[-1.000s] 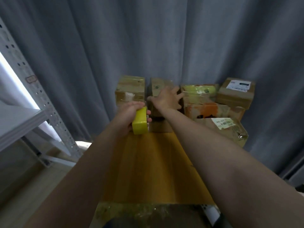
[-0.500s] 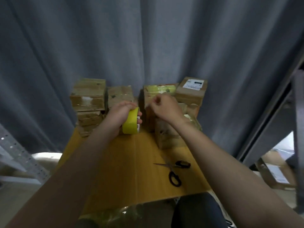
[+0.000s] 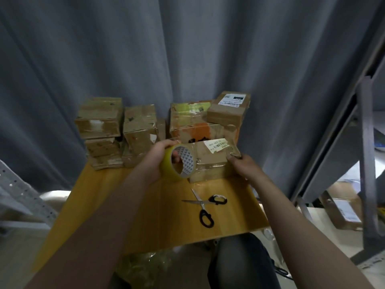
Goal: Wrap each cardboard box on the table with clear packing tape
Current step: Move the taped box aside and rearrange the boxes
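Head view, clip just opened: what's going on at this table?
A person seated at the wooden table holds a tape roll in the left hand, beside a labelled box whose right corner the right hand grips. Open scissors lie on the table nearer the person. More boxes are stacked behind, against the curtain.

The left hand (image 3: 156,156) grips a yellowish roll of clear packing tape (image 3: 166,171) just beside a labelled brown cardboard box (image 3: 210,163) - the right hand (image 3: 242,166) holds its right corner. Black-handled scissors (image 3: 201,202) lie open near the wooden desk's (image 3: 145,205) right edge - other taped cardboard boxes (image 3: 98,119) stand stacked along the far edge.
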`<state>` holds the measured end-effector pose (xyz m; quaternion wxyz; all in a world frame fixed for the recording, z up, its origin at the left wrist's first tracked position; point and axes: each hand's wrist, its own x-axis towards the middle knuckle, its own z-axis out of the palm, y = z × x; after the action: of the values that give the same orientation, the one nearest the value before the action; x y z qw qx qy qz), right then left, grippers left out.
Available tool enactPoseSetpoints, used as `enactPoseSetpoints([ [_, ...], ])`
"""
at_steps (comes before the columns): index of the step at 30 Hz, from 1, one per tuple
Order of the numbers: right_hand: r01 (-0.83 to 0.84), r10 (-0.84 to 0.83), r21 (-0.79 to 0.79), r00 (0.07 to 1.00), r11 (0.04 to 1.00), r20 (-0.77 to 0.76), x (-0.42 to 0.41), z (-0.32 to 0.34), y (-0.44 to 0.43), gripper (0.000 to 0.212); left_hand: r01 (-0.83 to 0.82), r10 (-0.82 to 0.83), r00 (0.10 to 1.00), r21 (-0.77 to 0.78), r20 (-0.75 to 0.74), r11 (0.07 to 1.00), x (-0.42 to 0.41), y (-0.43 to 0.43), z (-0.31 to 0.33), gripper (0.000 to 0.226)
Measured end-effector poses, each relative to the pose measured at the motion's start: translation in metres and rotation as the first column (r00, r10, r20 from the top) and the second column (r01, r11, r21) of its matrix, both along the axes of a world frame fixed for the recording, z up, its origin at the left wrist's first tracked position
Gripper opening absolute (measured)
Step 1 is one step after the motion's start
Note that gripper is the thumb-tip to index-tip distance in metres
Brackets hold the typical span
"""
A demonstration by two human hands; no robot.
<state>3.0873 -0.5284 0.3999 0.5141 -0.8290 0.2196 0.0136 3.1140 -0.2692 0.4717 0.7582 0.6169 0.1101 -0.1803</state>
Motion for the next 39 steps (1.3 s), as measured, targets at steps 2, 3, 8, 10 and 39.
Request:
enactPoseSetpoints([
  [2, 0.001, -0.002, 0.03, 0.999, 1.0, 0.036, -0.004, -0.004, 0.001, 0.047, 0.01, -0.012, 0.999, -0.072, -0.029, 0.997, -0.003, -0.005, -0.003, 0.016],
  [3, 0.007, -0.009, 0.047, 0.999, 0.999, 0.046, -0.007, -0.004, 0.003, 0.044, 0.018, -0.022, 0.999, -0.092, -0.04, 0.996, -0.004, -0.008, -0.005, 0.016],
  [8, 0.076, -0.097, 0.24, 0.992, 0.968, 0.075, -0.018, -0.001, 0.015, 0.041, 0.033, -0.033, 0.999, 0.013, -0.002, 0.999, -0.007, -0.013, -0.013, 0.025],
  [10, 0.125, -0.159, 0.387, 0.986, 0.914, 0.059, -0.02, 0.001, 0.02, 0.042, 0.02, -0.022, 0.999, 0.047, 0.035, 0.999, -0.009, -0.007, -0.011, 0.028],
  [39, 0.115, -0.204, 0.73, 0.978, 0.673, 0.034, 0.167, 0.134, 0.283, 0.096, -0.353, 0.331, 0.892, 0.017, 0.308, 0.935, -0.001, 0.17, 0.087, 0.016],
])
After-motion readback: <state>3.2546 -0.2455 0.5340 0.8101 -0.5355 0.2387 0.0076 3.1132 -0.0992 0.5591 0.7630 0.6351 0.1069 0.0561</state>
